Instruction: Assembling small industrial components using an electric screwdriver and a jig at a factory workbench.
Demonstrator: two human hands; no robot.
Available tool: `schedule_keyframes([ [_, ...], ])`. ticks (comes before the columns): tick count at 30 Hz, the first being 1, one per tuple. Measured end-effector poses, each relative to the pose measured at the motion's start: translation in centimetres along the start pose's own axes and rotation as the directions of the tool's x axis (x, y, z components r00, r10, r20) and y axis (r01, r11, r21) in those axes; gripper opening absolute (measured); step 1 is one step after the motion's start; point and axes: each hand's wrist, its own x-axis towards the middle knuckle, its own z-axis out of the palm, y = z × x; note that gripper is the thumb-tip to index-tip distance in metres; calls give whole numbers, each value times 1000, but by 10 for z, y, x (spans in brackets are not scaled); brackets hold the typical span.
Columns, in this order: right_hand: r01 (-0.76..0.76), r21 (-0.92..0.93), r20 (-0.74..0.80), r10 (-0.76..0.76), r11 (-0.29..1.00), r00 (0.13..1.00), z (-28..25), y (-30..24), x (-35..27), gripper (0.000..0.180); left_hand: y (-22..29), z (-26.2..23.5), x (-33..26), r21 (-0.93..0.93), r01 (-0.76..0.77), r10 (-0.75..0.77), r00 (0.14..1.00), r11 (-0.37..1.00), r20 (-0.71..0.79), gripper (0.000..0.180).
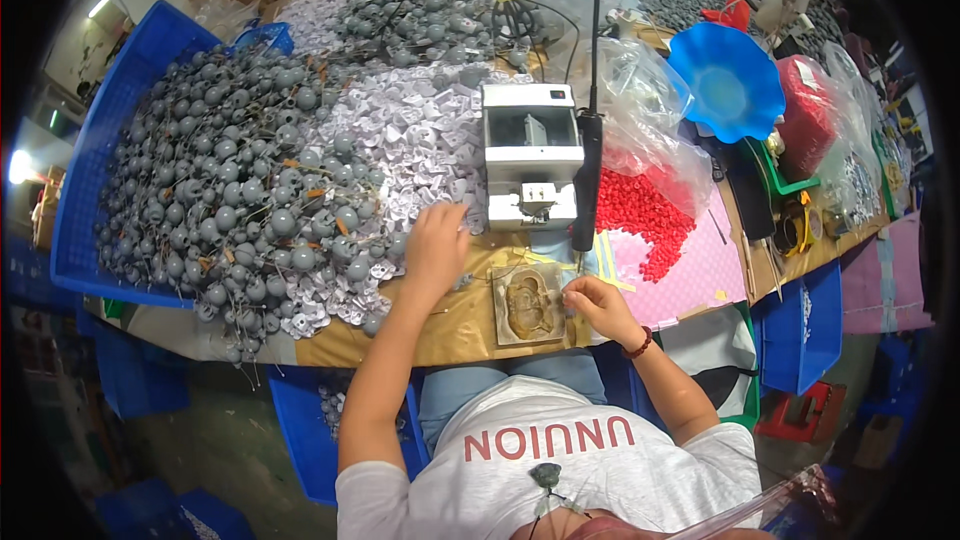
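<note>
A cluttered workbench [440, 335] holds heaps of grey balls [230, 180] and white caps [420, 140]. The left hand [435, 245] reaches, fingers spread, into the caps; the right hand [592, 302] pinches something too small to tell beside a worn pad [528, 305].

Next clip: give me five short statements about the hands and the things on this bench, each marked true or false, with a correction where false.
1. The left hand reaches into the pile of pale paper pieces. True.
2. The right hand rests at the edge of the brown pad. True.
3. The white machine stands to the left of the grey balls. False: it stands to their right, just beyond the two hands.
4. The red pellets lie in a blue crate. False: they spill from a clear bag onto the bench, right of the machine.
5. The blue funnel sits at the far right of the bench. True.
</note>
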Motion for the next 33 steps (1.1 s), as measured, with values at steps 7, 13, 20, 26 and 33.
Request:
schedule_keyframes([
  [7,-35,-174,-224,-5,984,975,-54,3,-30,18,-27,66,45,88,-7,6,1000,996,18,41],
  [13,-63,-751,-350,-315,657,882,-101,-5,-44,18,4,11,3,-142,90,-103,991,986,-88,37],
  [20,135,-950,-53,-569,283,821,-112,27,-32,31,-5,27,-162,-650,648,-446,755,396,481,33],
  [26,226,-955,67,-597,194,799,-127,6,25,23,15,31,-168,-196,389,-364,919,900,151,33],
  [33,138,-860,-269,-665,492,696,-142,-28,58,17,14,29,-173,-132,232,-222,971,964,88,34],
])
